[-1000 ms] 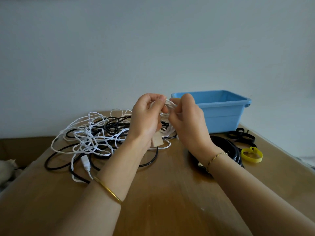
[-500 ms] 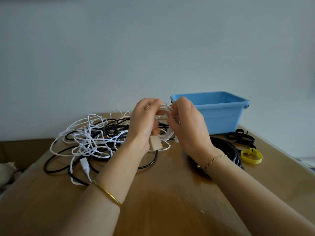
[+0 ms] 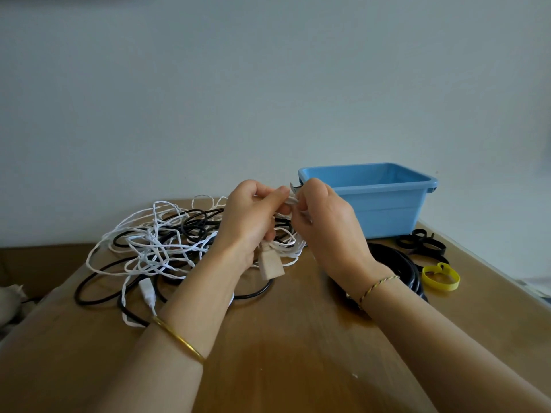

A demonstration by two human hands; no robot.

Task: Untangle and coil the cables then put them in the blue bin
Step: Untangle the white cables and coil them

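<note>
Cable [image 3: 293, 200] between left hand [image 3: 250, 222] and right hand [image 3: 325, 225], above tabletop tangle [image 3: 161, 242].

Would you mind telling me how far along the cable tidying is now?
Early days. Done: one black cable looks coiled on the table, though not yet in the blue bin, where no cable shows. In hand: the left hand and right hand both pinch white cable loops between them. Left: the white and black tangle behind the left hand, then binning every coil.
</note>
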